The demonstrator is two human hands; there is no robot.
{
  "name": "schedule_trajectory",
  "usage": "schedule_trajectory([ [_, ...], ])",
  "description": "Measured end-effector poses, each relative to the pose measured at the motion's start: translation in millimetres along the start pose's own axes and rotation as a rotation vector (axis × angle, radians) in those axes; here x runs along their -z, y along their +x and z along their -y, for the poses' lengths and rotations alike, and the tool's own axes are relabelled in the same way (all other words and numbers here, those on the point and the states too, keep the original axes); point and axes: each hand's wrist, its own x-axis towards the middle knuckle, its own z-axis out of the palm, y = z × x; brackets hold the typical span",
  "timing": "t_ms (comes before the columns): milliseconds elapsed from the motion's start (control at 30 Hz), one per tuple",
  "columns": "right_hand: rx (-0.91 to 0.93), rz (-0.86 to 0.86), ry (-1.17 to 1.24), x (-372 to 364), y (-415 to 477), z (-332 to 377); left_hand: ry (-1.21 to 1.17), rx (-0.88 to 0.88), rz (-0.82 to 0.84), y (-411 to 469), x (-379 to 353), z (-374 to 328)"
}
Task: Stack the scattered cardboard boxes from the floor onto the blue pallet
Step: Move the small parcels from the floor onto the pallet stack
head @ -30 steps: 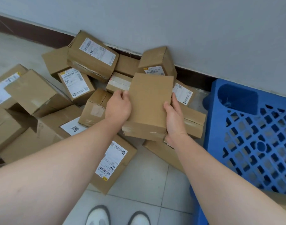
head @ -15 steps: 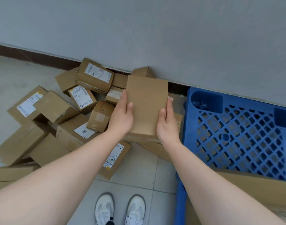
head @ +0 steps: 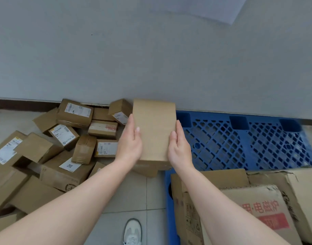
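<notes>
A plain cardboard box is held in the air between both hands, just left of the blue pallet. My left hand presses its left side and my right hand presses its right side. Several labelled cardboard boxes lie scattered in a pile on the tiled floor to the left, against the wall. The pallet's lattice top is bare at the back. Large worn cardboard boxes sit on its near part.
A grey wall with a dark baseboard runs behind the pile and the pallet. My white shoe stands on the floor tiles between the pile and the pallet's left edge.
Both hands have lifted the plain box up off the pile and carried it right toward the pallet. The view has pulled back, and large boxes on the pallet's near part have come into sight.
</notes>
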Motion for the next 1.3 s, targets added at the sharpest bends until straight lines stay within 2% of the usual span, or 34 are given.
schedule_trajectory([
  [367, -0.059, -0.171, -0.038, 107, -64, -15, 0.001, -0.096, 0.112, -75, -62, -65],
  [700, -0.108, -0.248, -0.047, 204, -107, -71, -0.002, -0.111, 0.235, -140, -152, -98],
  [900, -0.136, -0.256, 0.005, 267, -127, -122, -0.003, -0.093, 0.277, -184, -221, -111],
  [1300, -0.166, -0.239, 0.006, 430, -137, -241, -0.041, -0.039, 0.239, -265, -405, -152],
])
